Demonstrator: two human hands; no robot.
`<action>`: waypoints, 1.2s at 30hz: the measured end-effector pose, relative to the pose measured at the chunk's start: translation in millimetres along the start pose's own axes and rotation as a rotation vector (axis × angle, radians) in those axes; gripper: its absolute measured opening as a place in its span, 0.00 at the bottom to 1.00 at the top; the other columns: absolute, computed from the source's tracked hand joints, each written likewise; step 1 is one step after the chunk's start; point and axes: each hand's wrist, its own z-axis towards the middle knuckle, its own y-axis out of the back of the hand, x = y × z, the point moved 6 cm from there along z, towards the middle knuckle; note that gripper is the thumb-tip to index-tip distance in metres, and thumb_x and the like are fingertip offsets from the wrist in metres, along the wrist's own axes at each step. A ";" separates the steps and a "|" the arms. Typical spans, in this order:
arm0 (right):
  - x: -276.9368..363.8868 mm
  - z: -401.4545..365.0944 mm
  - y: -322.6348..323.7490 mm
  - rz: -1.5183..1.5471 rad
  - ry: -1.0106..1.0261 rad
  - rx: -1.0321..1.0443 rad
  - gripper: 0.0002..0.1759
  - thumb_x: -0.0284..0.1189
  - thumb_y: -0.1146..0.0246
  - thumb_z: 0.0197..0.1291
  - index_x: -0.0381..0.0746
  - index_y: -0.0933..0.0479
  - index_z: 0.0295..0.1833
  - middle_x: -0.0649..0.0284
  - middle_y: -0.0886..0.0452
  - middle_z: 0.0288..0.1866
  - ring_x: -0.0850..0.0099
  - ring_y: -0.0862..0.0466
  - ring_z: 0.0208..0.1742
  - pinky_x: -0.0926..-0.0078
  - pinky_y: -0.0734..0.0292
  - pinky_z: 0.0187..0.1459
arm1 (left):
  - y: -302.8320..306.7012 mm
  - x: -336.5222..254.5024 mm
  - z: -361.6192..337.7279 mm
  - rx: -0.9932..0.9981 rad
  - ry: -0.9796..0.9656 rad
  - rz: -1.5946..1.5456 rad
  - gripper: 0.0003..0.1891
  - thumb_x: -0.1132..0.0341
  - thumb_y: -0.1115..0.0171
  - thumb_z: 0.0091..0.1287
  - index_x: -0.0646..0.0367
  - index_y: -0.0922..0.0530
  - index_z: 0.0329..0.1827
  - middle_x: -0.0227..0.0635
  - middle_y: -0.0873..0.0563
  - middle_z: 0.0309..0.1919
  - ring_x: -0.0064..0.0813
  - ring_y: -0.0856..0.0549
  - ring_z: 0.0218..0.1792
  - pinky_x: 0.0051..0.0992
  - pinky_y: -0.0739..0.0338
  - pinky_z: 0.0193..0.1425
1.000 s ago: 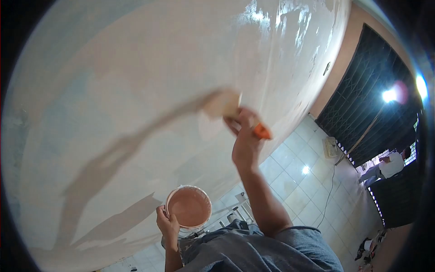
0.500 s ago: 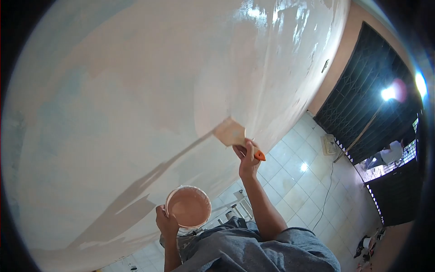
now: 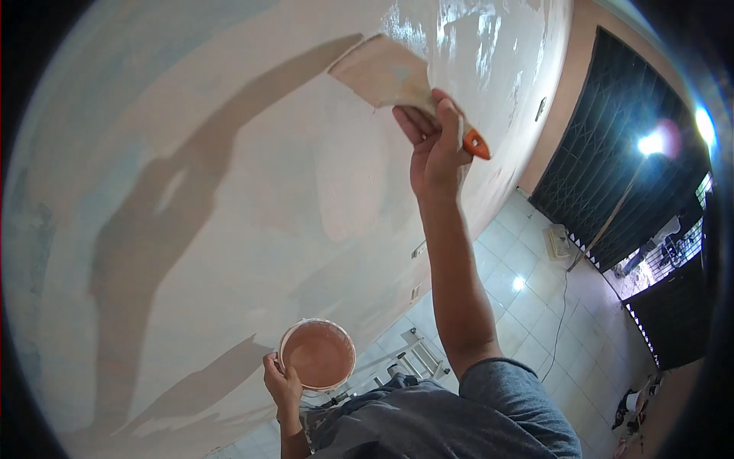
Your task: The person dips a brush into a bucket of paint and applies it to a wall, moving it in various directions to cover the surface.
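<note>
My right hand (image 3: 432, 149) is raised high and grips a wide paintbrush (image 3: 386, 73) with an orange handle end (image 3: 475, 143). Its paint-loaded bristles press flat against the wall (image 3: 229, 191), which shows pale pinkish paint over faded blue patches. The brush and my arm cast a long shadow across the wall to the left. Low down, my left hand (image 3: 283, 386) holds a white bucket (image 3: 317, 353) by its rim; the bucket holds salmon-pink paint.
A white tiled floor (image 3: 527, 306) lies far below at the right, with a cable running across it. A metal ladder frame (image 3: 417, 356) shows beneath me. A black folding grille door (image 3: 612, 176) stands at the right beside a bright lamp (image 3: 650, 143).
My right hand has swept the brush from low on the wall, near the bucket, up to the upper part of the wall. The bucket has stayed in place.
</note>
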 end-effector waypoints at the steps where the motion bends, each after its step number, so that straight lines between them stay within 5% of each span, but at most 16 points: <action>1: -12.1 -3.3 10.1 0.000 -0.002 0.003 0.17 0.32 0.42 0.65 0.30 0.29 0.52 0.52 0.24 0.49 0.62 0.17 0.45 0.63 0.17 0.50 | -0.4 0.5 0.0 -0.004 -0.009 -0.012 0.15 0.79 0.46 0.53 0.63 0.29 0.45 0.41 0.21 0.27 0.36 0.21 0.26 0.34 0.26 0.35; 9: -77.3 -127.2 194.9 -0.446 -0.332 -0.366 0.18 0.34 0.40 0.64 0.34 0.28 0.53 0.54 0.21 0.45 0.64 0.17 0.45 0.65 0.15 0.46 | -2.9 -8.0 4.9 0.016 -0.002 0.002 0.14 0.77 0.45 0.54 0.63 0.28 0.44 0.38 0.23 0.23 0.32 0.23 0.24 0.33 0.27 0.32; 12: -83.6 -130.8 201.8 -0.544 -0.442 -0.439 0.16 0.33 0.40 0.63 0.33 0.26 0.51 0.55 0.21 0.44 0.64 0.16 0.41 0.67 0.15 0.44 | -1.5 -7.7 3.4 0.024 0.034 -0.038 0.14 0.80 0.42 0.52 0.64 0.28 0.43 0.41 0.21 0.27 0.36 0.20 0.27 0.33 0.25 0.36; 16: -47.8 -68.2 101.1 -0.592 -0.198 -0.277 0.15 0.34 0.38 0.63 0.30 0.22 0.42 0.60 0.20 0.35 0.72 0.17 0.34 0.74 0.16 0.37 | 2.1 -15.9 3.6 0.019 -0.071 0.018 0.14 0.79 0.43 0.53 0.63 0.28 0.43 0.40 0.21 0.27 0.36 0.20 0.27 0.33 0.26 0.35; 23: 5.7 18.3 11.5 -0.140 0.020 0.027 0.16 0.32 0.43 0.65 0.32 0.28 0.52 0.56 0.21 0.47 0.61 0.15 0.44 0.65 0.15 0.42 | 3.0 -8.8 2.5 0.008 -0.033 -0.025 0.14 0.79 0.48 0.52 0.64 0.29 0.44 0.40 0.22 0.29 0.35 0.22 0.28 0.32 0.26 0.37; 29: -79.4 -52.6 163.2 -0.203 -0.199 -0.178 0.22 0.36 0.37 0.63 0.32 0.29 0.54 0.55 0.22 0.49 0.62 0.18 0.50 0.59 0.16 0.48 | 4.1 -14.4 2.3 0.036 0.017 0.026 0.15 0.79 0.49 0.52 0.63 0.29 0.44 0.40 0.21 0.29 0.34 0.21 0.28 0.32 0.26 0.36; 32: -88.6 -116.8 245.4 -0.346 -0.361 -0.404 0.19 0.35 0.39 0.64 0.33 0.28 0.53 0.55 0.21 0.45 0.64 0.16 0.45 0.64 0.16 0.47 | 9.8 -23.4 3.1 0.092 0.087 0.068 0.15 0.79 0.48 0.52 0.63 0.29 0.45 0.41 0.21 0.28 0.34 0.20 0.27 0.32 0.26 0.36; 36: -93.0 -135.2 276.1 -0.532 -0.419 -0.508 0.15 0.33 0.41 0.64 0.33 0.25 0.49 0.55 0.20 0.42 0.67 0.15 0.40 0.72 0.15 0.42 | 12.7 -21.5 5.7 0.038 -0.002 0.095 0.15 0.77 0.48 0.51 0.63 0.29 0.44 0.40 0.21 0.26 0.33 0.21 0.26 0.32 0.26 0.36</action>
